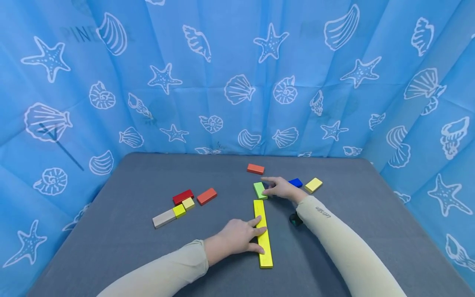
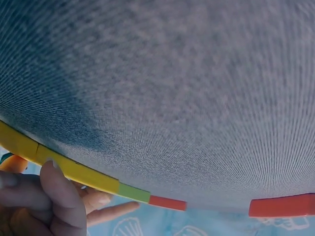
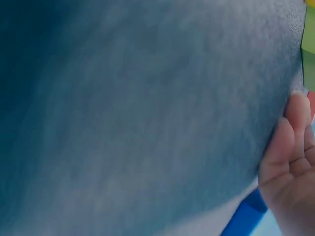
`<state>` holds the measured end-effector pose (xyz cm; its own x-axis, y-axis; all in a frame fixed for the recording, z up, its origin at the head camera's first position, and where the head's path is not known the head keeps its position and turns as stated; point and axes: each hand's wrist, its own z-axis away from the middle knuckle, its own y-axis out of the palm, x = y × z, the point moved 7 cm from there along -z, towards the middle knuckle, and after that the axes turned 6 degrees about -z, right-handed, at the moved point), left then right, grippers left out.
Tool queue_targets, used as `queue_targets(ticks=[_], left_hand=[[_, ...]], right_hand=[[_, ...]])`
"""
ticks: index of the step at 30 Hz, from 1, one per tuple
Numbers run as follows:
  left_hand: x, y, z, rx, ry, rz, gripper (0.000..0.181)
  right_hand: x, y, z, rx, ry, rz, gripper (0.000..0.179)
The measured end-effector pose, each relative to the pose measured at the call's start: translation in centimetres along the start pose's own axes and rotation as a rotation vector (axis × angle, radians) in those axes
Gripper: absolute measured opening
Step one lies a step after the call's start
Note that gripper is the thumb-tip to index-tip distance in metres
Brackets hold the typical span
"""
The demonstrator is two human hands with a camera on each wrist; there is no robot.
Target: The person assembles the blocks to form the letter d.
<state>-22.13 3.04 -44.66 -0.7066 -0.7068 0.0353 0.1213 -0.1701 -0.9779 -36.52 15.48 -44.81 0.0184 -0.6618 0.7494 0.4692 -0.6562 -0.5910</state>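
Note:
A long yellow bar (image 1: 265,255) lies lengthwise on the grey table, with my left hand (image 1: 237,237) resting spread fingers across its top. In the left wrist view a seam crosses the yellow bar (image 2: 83,172). Just beyond its far end lies a light green block (image 1: 259,189), lined up with it. My right hand (image 1: 281,189) is at the green block's right side, its thumb at the edge and index finger stretched out above. Behind the hand a blue block (image 1: 295,182) is partly covered. An orange-red block (image 1: 255,168) lies farther back.
Left of the bar are a dark red block (image 1: 182,197), an orange block (image 1: 207,196), a pale yellow block (image 1: 188,203), a bright yellow block (image 1: 179,211) and a pale wooden block (image 1: 163,218). A light yellow block (image 1: 313,185) lies right. A blue curtain (image 1: 237,123) stands behind.

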Motion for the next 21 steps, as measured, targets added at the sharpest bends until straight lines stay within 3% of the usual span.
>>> queue_targets(ticks=[8,21], left_hand=[[0.06,0.10,-0.02,0.007,-0.005,0.014,0.068],[0.21,0.03,0.11,-0.010,0.005,0.038,0.067]], right_hand=[[-0.09,0.51,-0.32,0.025,0.054,-0.023,0.055],[-0.41,0.96,-0.77,-0.004,0.115,-0.051,0.057]])
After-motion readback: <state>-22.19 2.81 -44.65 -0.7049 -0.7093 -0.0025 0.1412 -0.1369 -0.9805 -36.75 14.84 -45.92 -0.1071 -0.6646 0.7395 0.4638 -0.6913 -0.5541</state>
